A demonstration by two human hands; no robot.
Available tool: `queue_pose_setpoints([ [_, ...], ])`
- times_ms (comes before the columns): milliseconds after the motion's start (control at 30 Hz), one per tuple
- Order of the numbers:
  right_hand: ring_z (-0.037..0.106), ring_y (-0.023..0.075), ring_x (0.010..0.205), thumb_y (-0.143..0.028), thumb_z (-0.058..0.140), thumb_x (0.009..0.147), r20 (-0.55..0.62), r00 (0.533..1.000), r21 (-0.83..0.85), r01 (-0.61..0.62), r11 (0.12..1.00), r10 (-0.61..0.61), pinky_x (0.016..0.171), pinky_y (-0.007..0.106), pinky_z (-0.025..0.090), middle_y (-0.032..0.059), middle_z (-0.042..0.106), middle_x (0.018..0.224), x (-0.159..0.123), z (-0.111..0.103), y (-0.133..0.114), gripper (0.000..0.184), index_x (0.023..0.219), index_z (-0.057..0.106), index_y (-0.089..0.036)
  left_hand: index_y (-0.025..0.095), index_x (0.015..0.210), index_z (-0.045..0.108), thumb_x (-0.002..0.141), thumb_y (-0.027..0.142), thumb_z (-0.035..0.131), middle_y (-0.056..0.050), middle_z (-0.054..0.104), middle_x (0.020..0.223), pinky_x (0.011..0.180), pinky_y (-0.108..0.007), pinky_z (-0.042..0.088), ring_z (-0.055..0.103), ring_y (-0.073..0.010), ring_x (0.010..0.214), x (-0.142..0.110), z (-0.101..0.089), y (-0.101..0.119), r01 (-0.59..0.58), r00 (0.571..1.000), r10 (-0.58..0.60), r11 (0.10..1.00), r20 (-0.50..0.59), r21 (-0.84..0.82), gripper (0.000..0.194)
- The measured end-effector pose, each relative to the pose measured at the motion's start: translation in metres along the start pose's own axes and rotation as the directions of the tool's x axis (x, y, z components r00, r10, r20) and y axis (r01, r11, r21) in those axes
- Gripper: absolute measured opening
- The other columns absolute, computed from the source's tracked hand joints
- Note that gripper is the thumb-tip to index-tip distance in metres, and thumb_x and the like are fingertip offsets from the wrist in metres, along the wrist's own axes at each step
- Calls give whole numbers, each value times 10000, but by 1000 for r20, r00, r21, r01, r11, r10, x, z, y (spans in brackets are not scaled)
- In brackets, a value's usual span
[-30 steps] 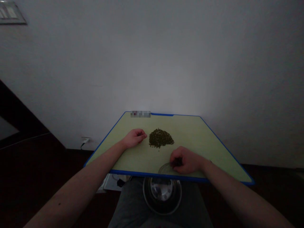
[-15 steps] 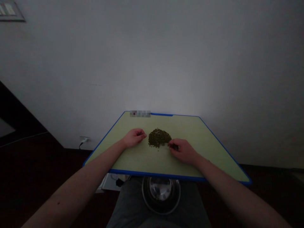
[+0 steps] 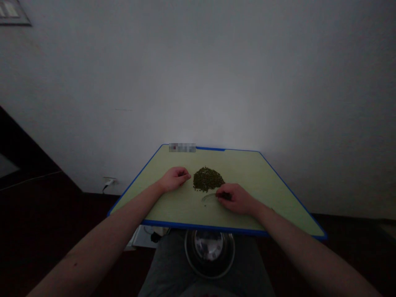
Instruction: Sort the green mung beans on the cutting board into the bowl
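Observation:
A small heap of dark green grains point(image 3: 208, 179) lies on a pale green board with a blue rim point(image 3: 201, 227). My left hand point(image 3: 175, 178) rests on the board just left of the heap, its fingers curled loosely with nothing visible in them. My right hand point(image 3: 234, 198) lies on the board just below and right of the heap, fingers drawn together over a few dark grains at the heap's near edge. A faint curved smear point(image 3: 208, 197) shows on the board beside those fingers.
A round metal bowl point(image 3: 209, 252) sits in my lap under the board's near edge. A white wall stands behind the board. A plug and cable point(image 3: 109, 184) are at the wall's foot on the left. The floor around is dark.
My right hand went from the board's near edge up to the heap, then drew slightly back toward me with grains under its fingers. My left hand stayed still.

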State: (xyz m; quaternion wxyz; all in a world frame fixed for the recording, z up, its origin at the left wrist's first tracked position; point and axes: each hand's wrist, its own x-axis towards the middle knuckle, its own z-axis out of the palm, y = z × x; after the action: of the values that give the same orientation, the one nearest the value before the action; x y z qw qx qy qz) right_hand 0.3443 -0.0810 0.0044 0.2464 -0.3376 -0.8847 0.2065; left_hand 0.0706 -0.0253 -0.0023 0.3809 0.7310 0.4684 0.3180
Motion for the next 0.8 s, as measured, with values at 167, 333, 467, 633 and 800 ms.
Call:
queue_pose_setpoints([
  [167, 505, 108, 624, -138, 521, 711, 66, 995, 23, 74, 997, -76, 588, 209, 385, 8, 574, 683, -1, -1, -3, 109, 784, 601, -148, 147, 667, 516, 712, 438, 529, 48, 454, 453, 413, -200, 277, 365, -64, 407, 0, 0, 0, 11, 1000, -11, 1000, 3, -8, 295],
  [333, 513, 104, 615, -119, 544, 665, 114, 984, 86, 126, 988, -135, 578, 199, 394, 6, 585, 682, -5, -3, -4, 140, 789, 601, -146, 150, 667, 516, 715, 443, 521, 45, 463, 457, 413, -202, 280, 366, -65, 406, 0, 0, -2, 16, 1000, -16, 1000, -7, -16, 297],
  [467, 504, 98, 581, -130, 556, 644, 165, 979, 111, 103, 988, -120, 543, 191, 392, 5, 584, 662, -8, -4, -4, 146, 780, 607, -143, 151, 654, 520, 711, 446, 519, 48, 459, 450, 413, -200, 279, 360, -62, 399, 0, 0, 0, 20, 1000, -20, 1000, -12, -4, 301],
  [633, 496, 93, 563, -142, 552, 643, 203, 974, 146, 76, 986, -105, 525, 188, 394, 5, 581, 655, -10, -4, -4, 143, 772, 614, -137, 147, 654, 517, 702, 444, 534, 52, 450, 446, 410, -199, 272, 356, -60, 398, -1, 0, 3, 21, 1000, -21, 1000, -9, -20, 302],
  [800, 482, 84, 541, -160, 558, 637, 222, 970, 202, 52, 978, -97, 509, 183, 388, -4, 563, 627, -12, -4, -4, 128, 748, 616, -132, 150, 647, 511, 706, 433, 532, 47, 459, 447, 412, -198, 276, 363, -61, 400, -1, 0, 2, 13, 1000, -13, 1000, -8, -13, 289],
])
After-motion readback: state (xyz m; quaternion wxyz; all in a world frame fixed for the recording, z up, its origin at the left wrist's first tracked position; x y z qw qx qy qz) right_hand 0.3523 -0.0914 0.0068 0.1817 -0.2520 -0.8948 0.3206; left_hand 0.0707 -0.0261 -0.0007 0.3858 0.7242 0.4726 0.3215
